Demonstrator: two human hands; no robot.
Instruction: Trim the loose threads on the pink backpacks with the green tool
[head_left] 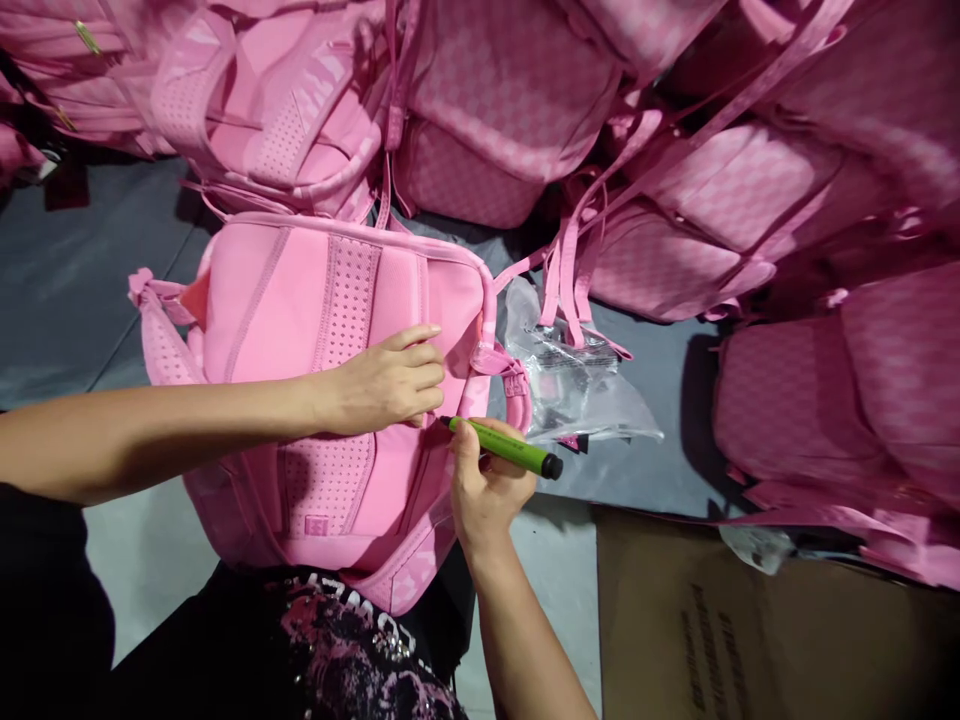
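Note:
A pink backpack [300, 300] lies with its padded back panel up, its near end by my lap. My left hand [394, 380] rests on this panel with its fingers curled in. Whatever its fingertips pinch is hidden or too small to make out. Held in my right hand [491, 480] is a green marker pen [506, 446] with a black rear end. Its dark tip points left, close beside my left fingertips at the panel. A shoulder strap [169, 335] hangs off the backpack's left side.
Several pink backpacks crowd the back, including one with perforated straps [281, 110] and a checkered one [502, 90]. Right of mine lies a clear plastic bag [577, 390] under loose straps. More checkered backpacks [787, 400] stand at right, above a cardboard box [750, 620].

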